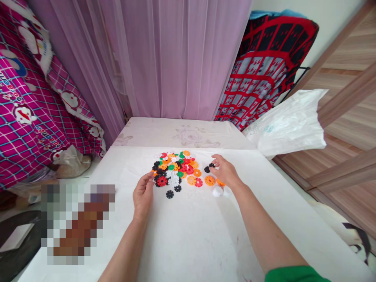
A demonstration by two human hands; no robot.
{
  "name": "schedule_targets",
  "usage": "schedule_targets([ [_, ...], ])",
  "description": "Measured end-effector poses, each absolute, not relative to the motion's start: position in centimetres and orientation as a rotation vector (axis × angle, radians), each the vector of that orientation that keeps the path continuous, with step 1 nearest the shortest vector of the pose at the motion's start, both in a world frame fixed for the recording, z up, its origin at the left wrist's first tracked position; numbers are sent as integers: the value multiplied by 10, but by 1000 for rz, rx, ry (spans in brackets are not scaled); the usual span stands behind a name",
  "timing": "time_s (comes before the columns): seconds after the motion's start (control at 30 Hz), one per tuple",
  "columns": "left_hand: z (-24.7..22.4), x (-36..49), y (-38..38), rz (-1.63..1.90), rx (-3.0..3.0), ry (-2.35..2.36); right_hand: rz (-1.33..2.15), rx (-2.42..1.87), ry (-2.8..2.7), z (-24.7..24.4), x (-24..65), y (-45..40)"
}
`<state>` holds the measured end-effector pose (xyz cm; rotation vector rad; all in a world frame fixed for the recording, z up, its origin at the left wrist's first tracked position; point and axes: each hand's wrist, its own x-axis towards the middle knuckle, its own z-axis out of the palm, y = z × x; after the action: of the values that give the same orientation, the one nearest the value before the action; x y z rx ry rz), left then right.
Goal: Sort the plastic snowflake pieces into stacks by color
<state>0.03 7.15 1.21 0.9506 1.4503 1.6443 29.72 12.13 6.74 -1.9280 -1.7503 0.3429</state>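
Note:
A heap of notched plastic snowflake discs in red, orange, black, green and white lies on the white-covered table. My left hand is at the heap's left edge, fingers curled together, with an orange disc at the fingertips. To the right of the heap, my right hand reaches over small groups of discs, thumb and fingers apart around black discs. Just below it lie an orange disc, a second one partly hidden by the hand, and white discs. A loose black disc sits in front of the heap.
A white plastic bag stands at the table's right edge. Behind the table hangs a purple curtain. Pink patterned cloth is on the left, red-and-black cloth at the back right. A blurred patch covers the left side.

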Motion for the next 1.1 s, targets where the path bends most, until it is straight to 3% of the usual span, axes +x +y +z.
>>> schedule_targets([
  [0.33,19,1,68,1621,963,1463,330,-1982,-1938,46,308,138],
  [0.8,18,1,69,1627,957,1459,309,-1971,-1932,58,303,134],
  [1.1,17,1,70,1645,943,1443,494,-1549,-2125,62,233,82],
])
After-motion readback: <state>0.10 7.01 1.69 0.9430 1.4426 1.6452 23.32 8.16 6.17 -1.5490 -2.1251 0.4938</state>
